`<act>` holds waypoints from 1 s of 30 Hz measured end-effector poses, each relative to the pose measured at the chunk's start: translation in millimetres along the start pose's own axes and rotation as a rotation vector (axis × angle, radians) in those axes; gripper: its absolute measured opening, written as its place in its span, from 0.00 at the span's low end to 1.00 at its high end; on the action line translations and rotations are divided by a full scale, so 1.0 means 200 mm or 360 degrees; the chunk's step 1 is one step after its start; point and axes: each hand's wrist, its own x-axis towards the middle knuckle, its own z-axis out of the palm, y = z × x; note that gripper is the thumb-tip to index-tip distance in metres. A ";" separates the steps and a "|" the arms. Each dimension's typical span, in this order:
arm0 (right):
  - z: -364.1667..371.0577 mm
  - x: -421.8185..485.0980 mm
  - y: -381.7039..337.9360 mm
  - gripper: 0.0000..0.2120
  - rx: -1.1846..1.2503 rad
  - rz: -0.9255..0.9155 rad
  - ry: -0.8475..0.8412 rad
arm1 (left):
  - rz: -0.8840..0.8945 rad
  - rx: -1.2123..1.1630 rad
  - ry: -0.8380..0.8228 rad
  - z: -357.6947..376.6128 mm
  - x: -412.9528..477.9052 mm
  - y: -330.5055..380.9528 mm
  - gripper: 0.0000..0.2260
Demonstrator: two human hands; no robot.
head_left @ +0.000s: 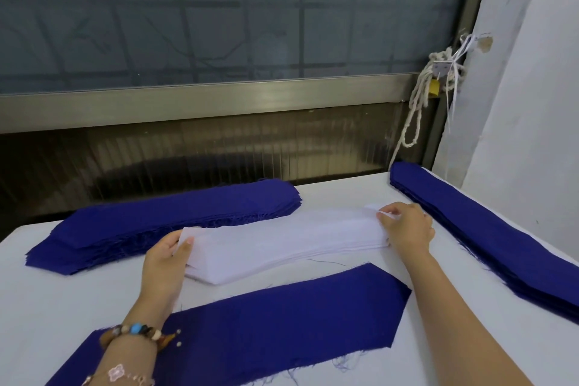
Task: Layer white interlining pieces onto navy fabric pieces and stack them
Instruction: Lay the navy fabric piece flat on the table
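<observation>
Our fingers point(187, 243), stretched past the single navy piece point(266, 323) nearest us, pinch the top sheet point(282, 227) at both ends of the white interlining stack point(266, 263). Thin sheets cling: we risk lifting two, or dragging the stack against the navy stack point(175, 213) beyond.

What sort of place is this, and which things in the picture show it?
Probably a garment workshop: cut navy pieces in a left stack and a right stack, a pile of white interlining whose top sheet the left hand and right hand pinch, and one navy piece laid flat.
</observation>
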 end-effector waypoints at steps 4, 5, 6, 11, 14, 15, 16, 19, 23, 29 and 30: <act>-0.01 0.04 0.02 0.11 0.0096 0.0101 0.0023 | -0.0036 -0.0052 0.0005 -0.01 0.01 0.00 0.12; -0.01 0.04 0.02 0.11 0.0088 0.0103 0.0011 | -0.0047 -0.0065 0.0026 -0.01 0.01 0.00 0.13; -0.01 0.04 0.02 0.11 0.0085 0.0096 -0.0002 | -0.0053 -0.0081 0.0060 -0.01 0.01 -0.01 0.14; -0.01 0.05 0.03 0.11 0.0305 0.0032 0.0073 | 0.0025 0.0002 0.0097 -0.03 0.00 -0.02 0.12; -0.01 0.04 0.02 0.15 0.0432 -0.0018 0.0102 | -0.0002 0.0041 0.0051 -0.03 -0.01 0.00 0.10; -0.01 0.04 0.01 0.15 0.0457 -0.0039 0.0110 | -0.0018 0.0027 0.0050 -0.03 -0.01 0.00 0.10; -0.01 0.04 0.00 0.16 0.0464 -0.0058 0.0118 | -0.0026 0.0022 0.0058 -0.02 -0.01 0.00 0.10; -0.01 0.03 0.00 0.16 0.0471 -0.0072 0.0154 | -0.0022 0.0064 0.0093 -0.04 -0.02 0.02 0.11; 0.00 0.01 -0.02 0.15 0.0533 -0.0061 0.0149 | -0.0032 0.0073 0.0116 -0.12 -0.01 0.07 0.12; -0.01 -0.06 -0.08 0.17 0.0606 -0.0056 0.0048 | -0.0016 0.0141 0.0144 -0.25 -0.04 0.15 0.13; -0.02 -0.08 -0.09 0.17 0.0626 -0.0055 0.0032 | -0.0004 0.0173 0.0150 -0.28 -0.05 0.17 0.13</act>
